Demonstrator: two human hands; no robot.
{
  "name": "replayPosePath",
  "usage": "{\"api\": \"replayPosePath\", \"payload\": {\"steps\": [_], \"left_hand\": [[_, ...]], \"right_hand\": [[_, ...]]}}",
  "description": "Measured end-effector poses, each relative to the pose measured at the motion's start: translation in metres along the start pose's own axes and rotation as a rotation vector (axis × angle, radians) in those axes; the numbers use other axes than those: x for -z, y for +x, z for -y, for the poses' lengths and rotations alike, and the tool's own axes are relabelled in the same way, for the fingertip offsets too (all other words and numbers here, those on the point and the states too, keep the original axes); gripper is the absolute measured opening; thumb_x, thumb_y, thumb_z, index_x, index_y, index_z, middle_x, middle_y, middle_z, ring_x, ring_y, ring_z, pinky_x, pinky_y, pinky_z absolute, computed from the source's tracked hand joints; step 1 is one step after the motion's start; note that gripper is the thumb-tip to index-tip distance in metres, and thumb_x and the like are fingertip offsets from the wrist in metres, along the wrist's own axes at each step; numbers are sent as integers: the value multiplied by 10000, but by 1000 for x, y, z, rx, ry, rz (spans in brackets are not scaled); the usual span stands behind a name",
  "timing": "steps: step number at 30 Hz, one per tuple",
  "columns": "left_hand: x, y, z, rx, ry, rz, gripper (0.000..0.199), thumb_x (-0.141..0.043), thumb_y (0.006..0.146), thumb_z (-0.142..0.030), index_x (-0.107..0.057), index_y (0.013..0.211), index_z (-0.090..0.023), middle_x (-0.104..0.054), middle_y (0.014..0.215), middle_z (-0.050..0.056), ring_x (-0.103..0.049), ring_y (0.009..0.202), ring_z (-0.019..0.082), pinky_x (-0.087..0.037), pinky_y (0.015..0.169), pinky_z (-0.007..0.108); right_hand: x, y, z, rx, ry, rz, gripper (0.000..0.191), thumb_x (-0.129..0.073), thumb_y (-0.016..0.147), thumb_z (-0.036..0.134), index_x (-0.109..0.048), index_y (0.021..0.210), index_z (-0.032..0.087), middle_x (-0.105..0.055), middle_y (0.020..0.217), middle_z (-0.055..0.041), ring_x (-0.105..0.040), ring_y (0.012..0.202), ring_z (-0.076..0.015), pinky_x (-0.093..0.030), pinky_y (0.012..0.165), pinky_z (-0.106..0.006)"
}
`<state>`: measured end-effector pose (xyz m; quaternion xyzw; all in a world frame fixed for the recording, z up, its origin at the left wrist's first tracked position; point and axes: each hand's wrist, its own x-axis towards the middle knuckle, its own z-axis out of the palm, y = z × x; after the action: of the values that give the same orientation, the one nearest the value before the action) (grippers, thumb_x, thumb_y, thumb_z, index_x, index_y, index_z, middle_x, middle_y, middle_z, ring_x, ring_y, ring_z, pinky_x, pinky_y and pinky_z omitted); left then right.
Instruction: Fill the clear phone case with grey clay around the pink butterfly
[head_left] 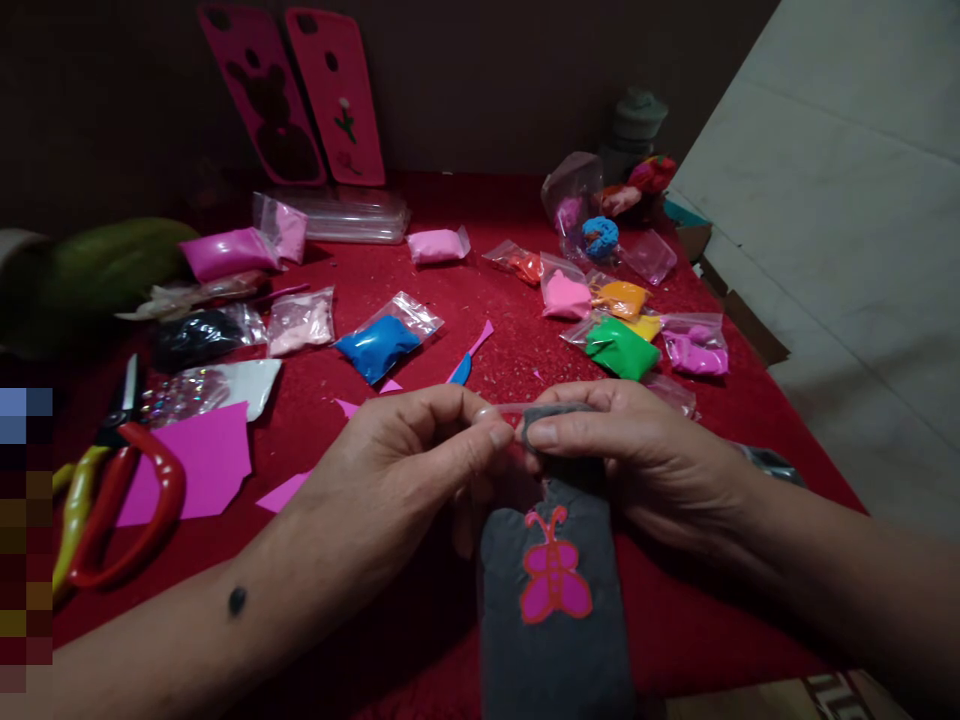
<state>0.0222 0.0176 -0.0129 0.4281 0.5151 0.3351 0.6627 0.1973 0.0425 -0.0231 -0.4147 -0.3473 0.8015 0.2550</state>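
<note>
A phone case (555,660) coated in dark grey clay lies in front of me, with a pink butterfly (555,580) outlined in orange on its back. My right hand (630,440) grips the upper right of the case, thumb pressed on the grey clay. At the upper left corner, where the clay stops and a clear pinkish edge shows, my left hand (427,450) pinches with thumb and forefinger. The remaining left fingers are partly hidden behind the case. Whether a bit of clay sits between the left fingertips, I cannot tell.
Bags of clay, including blue (382,340), green (622,345) and black (199,335), lie on the red cloth (442,640). Red-handled scissors (127,490) rest at left by pink sheet pieces (202,460). Two pink phone cases (341,100) lean at the back.
</note>
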Motion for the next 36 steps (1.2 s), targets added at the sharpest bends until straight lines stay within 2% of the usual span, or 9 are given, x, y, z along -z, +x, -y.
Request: {"api": "replayPosePath", "payload": {"steps": [6,13,17,23,30,36], "left_hand": [[0,-2,3,-4,-8,34,228,-630,872,-301,-641,696,-157,-580,509,-43,-495,423,69,-399,418,160],[3,-2,2,-37,82,1,232,-635,869,-337,-689,724,-165,-611,547,-31,-511,450,74,-425,457,166],[3,-1,2,-30,64,16,246,-617,877,-346,-677,725,-162,-635,582,-24,-522,453,86,-424,451,182],[3,-1,3,-17,0,15,228,-639,857,-305,-653,684,-158,-598,532,-46,-492,419,75,-400,422,173],[1,1,2,-36,26,28,205,-632,865,-291,-655,717,-152,-629,564,-32,-506,435,76,-421,438,175],[1,0,3,-35,20,29,213,-633,868,-288,-643,695,-163,-598,524,-48,-499,424,64,-414,434,158]], "right_hand": [[2,1,-4,-13,-100,-82,132,-767,674,219,-662,711,148,-617,643,5,-535,572,-101,-391,567,-227],[5,0,1,81,7,15,72,-671,733,188,-691,689,134,-627,681,-28,-542,647,-127,-434,662,-253],[7,-1,-1,18,-7,52,79,-664,736,187,-654,679,132,-605,682,-20,-492,588,-105,-401,612,-244],[7,0,-3,-39,-89,9,101,-691,728,217,-646,697,132,-614,675,-13,-462,538,-86,-357,556,-229],[4,0,0,-18,-23,57,110,-713,720,210,-656,708,117,-625,699,-17,-528,582,-87,-404,590,-222],[2,1,-1,-59,-109,-34,107,-719,706,210,-674,741,119,-639,664,-17,-534,542,-93,-394,544,-222]]}}
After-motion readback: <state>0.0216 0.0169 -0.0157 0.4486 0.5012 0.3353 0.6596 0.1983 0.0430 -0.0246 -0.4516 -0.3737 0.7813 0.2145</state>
